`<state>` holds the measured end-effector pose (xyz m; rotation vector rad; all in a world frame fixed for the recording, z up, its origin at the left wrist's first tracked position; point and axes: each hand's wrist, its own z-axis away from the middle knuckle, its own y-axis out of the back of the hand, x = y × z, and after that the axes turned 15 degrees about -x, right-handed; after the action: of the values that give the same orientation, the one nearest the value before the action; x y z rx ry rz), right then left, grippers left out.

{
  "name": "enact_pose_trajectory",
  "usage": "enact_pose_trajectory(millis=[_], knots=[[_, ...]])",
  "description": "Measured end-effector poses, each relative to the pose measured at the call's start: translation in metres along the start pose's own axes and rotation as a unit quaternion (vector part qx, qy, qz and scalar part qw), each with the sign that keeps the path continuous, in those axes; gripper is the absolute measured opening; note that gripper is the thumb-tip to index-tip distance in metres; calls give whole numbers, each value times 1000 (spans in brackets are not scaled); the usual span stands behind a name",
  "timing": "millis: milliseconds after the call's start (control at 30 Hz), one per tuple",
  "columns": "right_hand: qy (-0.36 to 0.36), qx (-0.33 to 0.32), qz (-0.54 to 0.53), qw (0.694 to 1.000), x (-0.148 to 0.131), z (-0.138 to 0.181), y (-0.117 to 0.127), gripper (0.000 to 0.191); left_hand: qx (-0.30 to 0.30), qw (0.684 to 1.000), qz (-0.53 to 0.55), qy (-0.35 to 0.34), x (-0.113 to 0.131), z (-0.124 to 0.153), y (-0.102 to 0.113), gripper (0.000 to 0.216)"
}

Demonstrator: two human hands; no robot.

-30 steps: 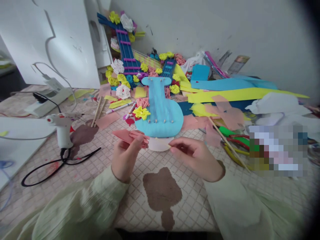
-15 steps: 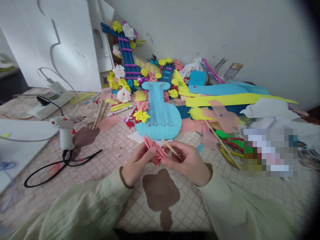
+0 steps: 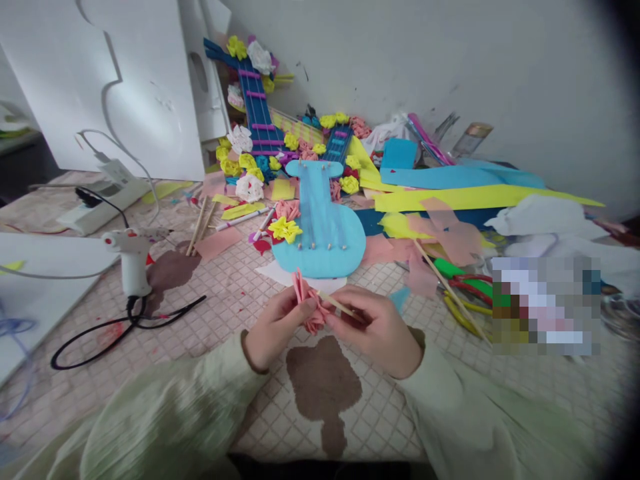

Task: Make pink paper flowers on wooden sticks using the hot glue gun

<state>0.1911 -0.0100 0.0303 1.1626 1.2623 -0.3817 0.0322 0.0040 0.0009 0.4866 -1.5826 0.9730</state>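
Note:
In front of me, my left hand point(image 3: 280, 323) pinches a pink crepe-paper flower point(image 3: 314, 320) between thumb and fingers. My right hand point(image 3: 375, 327) is closed around a thin wooden stick point(image 3: 343, 305), and its thumb and fingertips reach the flower's right edge. The stick's pale tip points up and left, over the flower. Just beyond both hands lies a light blue guitar-shaped cutout point(image 3: 320, 230) with strings and small pegs. A yellow paper flower point(image 3: 285, 229) sits on its left edge.
A white glue gun point(image 3: 134, 263) with a black cord stands at left, near a power strip point(image 3: 107, 200). Behind are dark blue guitar necks point(image 3: 260, 110) amid paper flowers. Scissors and pliers with coloured handles point(image 3: 463, 307) lie at right, beside another wooden stick point(image 3: 453, 290).
The pink flower has turned slightly in my fingers, its upper petals now more upright. The stick in my right hand has tilted flatter, its tip moving left and lower.

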Motion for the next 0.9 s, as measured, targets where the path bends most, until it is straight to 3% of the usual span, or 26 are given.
enact_pose_trajectory(millis=[367, 500, 767, 900], knots=[[-10, -3, -44, 999, 6, 5, -2, 21, 9, 995, 97, 17, 5, 1, -3, 27], [23, -6, 3, 1000, 3, 4, 0, 14, 2, 994, 111, 16, 6, 1, -5, 25], [66, -79, 22, 994, 0, 4, 3, 18, -45, 991, 117, 43, 5, 5, -4, 23], [106, -56, 33, 992, 2, 2, 2, 18, -51, 991, 109, 53, 1, 5, -1, 33]])
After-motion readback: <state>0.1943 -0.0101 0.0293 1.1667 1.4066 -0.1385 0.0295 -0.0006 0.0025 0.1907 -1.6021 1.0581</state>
